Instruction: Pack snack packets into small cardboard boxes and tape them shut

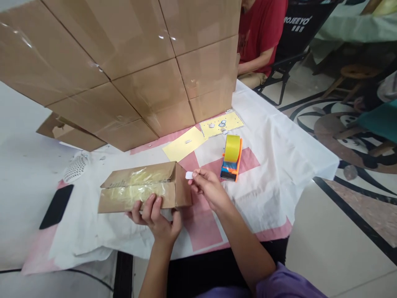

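A cardboard box, its top seam covered with clear yellowish tape, lies on the table in front of me. My left hand is closed on its near side, fingers over the top edge and thumb near the right corner. Between the thumb and fingers of my right hand is a small white label, held close to the box's right end. Just beyond that hand stands a tape dispenser with an orange frame and a yellow roll. Two yellow sheets lie behind the box, the right one bearing small white pieces.
Stacked cardboard boxes wall off the back of the table. A black phone-like slab and a white perforated object lie at left. A person in a red shirt sits behind, by a black chair.
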Demonstrator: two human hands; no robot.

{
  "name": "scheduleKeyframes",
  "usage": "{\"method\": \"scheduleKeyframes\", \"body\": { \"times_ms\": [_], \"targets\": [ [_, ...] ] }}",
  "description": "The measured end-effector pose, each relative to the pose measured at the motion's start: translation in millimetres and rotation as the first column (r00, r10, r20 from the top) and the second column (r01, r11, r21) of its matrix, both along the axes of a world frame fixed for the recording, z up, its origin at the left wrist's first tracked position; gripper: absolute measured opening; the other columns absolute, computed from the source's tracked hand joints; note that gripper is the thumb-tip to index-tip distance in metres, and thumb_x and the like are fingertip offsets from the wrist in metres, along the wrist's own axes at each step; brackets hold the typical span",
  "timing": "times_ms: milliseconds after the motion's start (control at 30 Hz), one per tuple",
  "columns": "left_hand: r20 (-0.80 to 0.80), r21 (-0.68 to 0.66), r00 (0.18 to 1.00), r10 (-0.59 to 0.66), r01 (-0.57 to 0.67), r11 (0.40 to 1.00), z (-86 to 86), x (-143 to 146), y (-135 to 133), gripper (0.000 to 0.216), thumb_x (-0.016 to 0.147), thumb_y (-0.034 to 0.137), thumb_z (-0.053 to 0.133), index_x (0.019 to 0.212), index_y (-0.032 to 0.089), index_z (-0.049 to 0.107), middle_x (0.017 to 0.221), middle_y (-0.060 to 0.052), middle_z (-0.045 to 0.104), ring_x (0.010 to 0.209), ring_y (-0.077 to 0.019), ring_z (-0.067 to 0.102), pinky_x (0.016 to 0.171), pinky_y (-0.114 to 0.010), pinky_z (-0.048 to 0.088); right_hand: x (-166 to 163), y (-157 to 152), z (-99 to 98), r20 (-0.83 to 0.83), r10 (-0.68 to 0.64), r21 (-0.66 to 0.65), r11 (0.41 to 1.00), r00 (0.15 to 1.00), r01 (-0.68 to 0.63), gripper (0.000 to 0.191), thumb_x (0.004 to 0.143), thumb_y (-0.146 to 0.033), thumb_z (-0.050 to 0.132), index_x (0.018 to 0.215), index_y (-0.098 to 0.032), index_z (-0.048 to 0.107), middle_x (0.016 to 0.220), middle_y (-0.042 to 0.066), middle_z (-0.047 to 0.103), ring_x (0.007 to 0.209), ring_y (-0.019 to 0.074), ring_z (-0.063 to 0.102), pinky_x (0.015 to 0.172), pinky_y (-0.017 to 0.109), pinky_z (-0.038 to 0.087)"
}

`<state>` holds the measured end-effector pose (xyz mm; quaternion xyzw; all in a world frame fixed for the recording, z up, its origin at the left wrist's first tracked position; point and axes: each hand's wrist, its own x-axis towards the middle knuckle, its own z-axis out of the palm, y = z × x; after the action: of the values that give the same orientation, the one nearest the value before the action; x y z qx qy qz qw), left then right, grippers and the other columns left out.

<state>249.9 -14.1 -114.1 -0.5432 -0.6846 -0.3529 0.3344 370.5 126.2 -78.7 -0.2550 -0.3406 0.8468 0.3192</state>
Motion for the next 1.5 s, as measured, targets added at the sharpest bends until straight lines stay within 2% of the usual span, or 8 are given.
{"method": "scheduleKeyframes", "body": {
  "times_ms": [133,333,433,600,733,933,1133,1500],
  "targets": [
    [-0.001,-0.015,1.0,0.028,-0.028,0.999,-0.8,0,0,0.066,0.076,0.032,0.061,0.14,0.024,0.044,0.128,-0.013,0.048,0.139,-0.0361,0.029,0.119,-0.066,0.015,5,2,-1.6,-0.116,0.152,-0.173,0.97,0.982,-0.17,0.042,0.068,-0.049,0.084,0.077,-0.019,0.056,0.071,-0.003,0.06,0.05,0.0061,0.042,0.049,0.023,0.022],
    [0.012,-0.046,0.998,0.054,-0.053,0.998,3.6,2,-1,0.068,0.075,0.034,0.063,0.14,0.026,0.043,0.131,-0.013,0.049,0.139,-0.0373,0.031,0.118,-0.067,0.019,12,1,5.0,-0.173,0.203,-0.206,0.949,0.964,-0.237,0.036,0.073,-0.044,0.082,0.08,-0.019,0.056,0.071,-0.004,0.059,0.051,0.0067,0.041,0.049,0.023,0.023],
    [0.084,-0.064,0.995,0.047,-0.041,0.997,19.4,9,-3,0.059,0.078,0.034,0.066,0.135,0.023,0.052,0.128,-0.014,0.055,0.137,-0.0369,0.037,0.117,-0.065,0.025,19,-5,14.4,-0.19,0.217,-0.115,0.964,0.957,-0.241,0.032,0.08,-0.045,0.077,0.083,-0.02,0.057,0.07,-0.003,0.059,0.052,0.0074,0.042,0.05,0.023,0.025],
    [0.239,0.003,0.971,-0.016,0.015,1.0,58.1,29,1,0.019,0.088,0.034,0.063,0.103,0.022,0.068,0.112,-0.009,0.065,0.128,-0.0321,0.049,0.112,-0.058,0.035,35,-17,29.8,-0.171,0.23,0.107,0.971,0.958,-0.214,0.027,0.09,-0.047,0.07,0.09,-0.022,0.059,0.074,-0.001,0.062,0.057,0.0102,0.045,0.053,0.024,0.035],
    [0.287,-0.007,0.957,-0.042,0.046,0.999,77.4,40,8,0.026,0.092,0.046,0.061,0.1,0.023,0.071,0.112,-0.009,0.064,0.123,-0.031,0.052,0.111,-0.058,0.038,45,-21,34.5,-0.15,0.24,0.283,0.94,0.959,-0.191,0.016,0.098,-0.038,0.061,0.095,-0.023,0.06,0.086,0.001,0.065,0.062,0.0102,0.048,0.058,0.025,0.04],
    [0.154,-0.064,0.988,-0.01,0.021,0.998,77.1,45,11,0.013,0.088,0.039,0.071,0.092,0.028,0.075,0.112,-0.008,0.063,0.13,-0.033,0.045,0.115,-0.065,0.027,48,-17,32.5,-0.018,0.136,0.568,0.817,0.991,-0.102,0.009,0.103,-0.027,0.053,0.1,-0.024,0.061,0.094,0.003,0.063,0.084,0.015,0.061,0.07,0.027,0.048],
    [0.119,-0.037,0.993,-0.001,0.005,0.999,76.2,42,14,0.005,0.083,0.03,0.078,0.085,0.027,0.074,0.107,-0.007,0.066,0.122,-0.0304,0.051,0.109,-0.061,0.038,47,-14,31.5,-0.041,0.064,0.742,0.671,0.997,-0.012,0.011,0.102,-0.019,0.051,0.099,-0.024,0.061,0.095,0.003,0.063,0.086,0.0155,0.061,0.072,0.027,0.049],
    [0.063,-0.03,0.998,0.013,-0.011,1.0,80.0,43,17,0.011,0.082,0.034,0.077,0.078,0.026,0.071,0.101,-0.007,0.066,0.118,-0.0303,0.052,0.106,-0.06,0.041,51,-12,33.5,-0.092,-0.012,0.758,0.648,0.996,0.078,0.009,0.098,-0.018,0.057,0.097,-0.024,0.064,0.094,0.004,0.065,0.084,0.0165,0.062,0.068,0.029,0.049]
  ]
}}
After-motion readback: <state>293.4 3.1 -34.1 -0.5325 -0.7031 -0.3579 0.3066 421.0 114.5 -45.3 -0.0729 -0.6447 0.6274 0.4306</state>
